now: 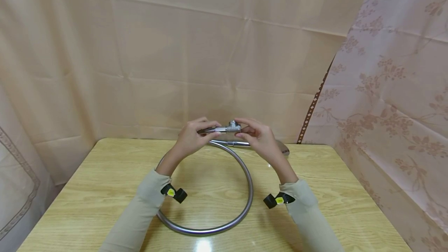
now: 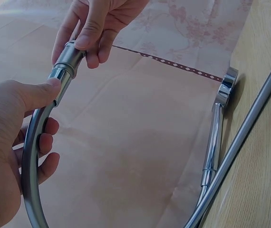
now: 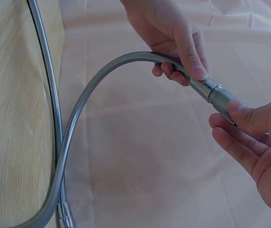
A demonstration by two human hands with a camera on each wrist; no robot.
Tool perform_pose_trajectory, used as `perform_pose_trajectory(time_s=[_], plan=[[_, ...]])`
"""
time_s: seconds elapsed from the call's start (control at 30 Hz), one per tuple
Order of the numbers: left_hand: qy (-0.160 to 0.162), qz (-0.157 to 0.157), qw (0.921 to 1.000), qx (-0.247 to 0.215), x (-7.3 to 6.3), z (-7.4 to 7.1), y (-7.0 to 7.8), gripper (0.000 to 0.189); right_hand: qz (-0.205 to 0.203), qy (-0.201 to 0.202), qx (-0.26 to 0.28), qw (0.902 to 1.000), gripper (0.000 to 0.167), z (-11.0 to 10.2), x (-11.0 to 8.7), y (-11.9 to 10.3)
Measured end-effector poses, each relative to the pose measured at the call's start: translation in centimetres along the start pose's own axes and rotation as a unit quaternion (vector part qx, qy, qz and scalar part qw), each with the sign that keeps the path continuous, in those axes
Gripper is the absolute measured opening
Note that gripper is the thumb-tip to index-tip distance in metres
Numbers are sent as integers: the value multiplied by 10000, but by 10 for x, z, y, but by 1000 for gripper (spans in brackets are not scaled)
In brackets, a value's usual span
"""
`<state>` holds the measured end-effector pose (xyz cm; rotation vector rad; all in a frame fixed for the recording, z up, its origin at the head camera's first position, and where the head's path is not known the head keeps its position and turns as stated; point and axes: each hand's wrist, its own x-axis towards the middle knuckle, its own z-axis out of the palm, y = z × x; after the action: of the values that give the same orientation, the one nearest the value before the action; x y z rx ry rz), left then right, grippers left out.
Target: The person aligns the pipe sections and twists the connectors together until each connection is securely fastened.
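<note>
Above the far edge of the table, my left hand [image 1: 191, 138] grips the end of a grey metal shower hose [image 1: 250, 189], thumb on its chrome end sleeve [image 3: 203, 88]. My right hand [image 1: 262, 138] pinches a silver metal fitting [image 1: 233, 126] between thumb and fingers. The fitting has a short stub on its upper side and sits against the hose end, in line with it. How far the two are joined is hidden. The hose loops round on the table, and its other end runs to a chrome shower head [image 2: 227, 86] lying at the back.
The wooden table [image 1: 105, 189] has its back edge close to a hanging beige curtain [image 1: 210, 49]. A flowered pink curtain [image 1: 392, 88] hangs on the right. Both forearms reach over the table, and the hose loop lies between them.
</note>
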<state>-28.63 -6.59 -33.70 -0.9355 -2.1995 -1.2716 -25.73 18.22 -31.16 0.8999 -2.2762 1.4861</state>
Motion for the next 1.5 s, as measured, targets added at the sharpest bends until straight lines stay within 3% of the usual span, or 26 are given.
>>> perform_pose_trajectory(time_s=[0.3, 0.83, 1.3, 1.5], plan=[[-7, 46, 10000, -17, 0, 0, 0, 22, 35, 20, -355, 9994, 38, 1, 1, 1], [-18, 22, 10000, -38, 0, -1, -1, 22, 103, 26, -354, 9993, 33, 1, -1, 2], [-3, 3, 10000, -17, -1, -1, 1, 23, -251, 12, -191, 9995, 46, 3, 0, -1], [32, 58, 10000, -28, -1, -1, 1, 23, -304, 21, -339, 9990, 42, 3, -1, 0]])
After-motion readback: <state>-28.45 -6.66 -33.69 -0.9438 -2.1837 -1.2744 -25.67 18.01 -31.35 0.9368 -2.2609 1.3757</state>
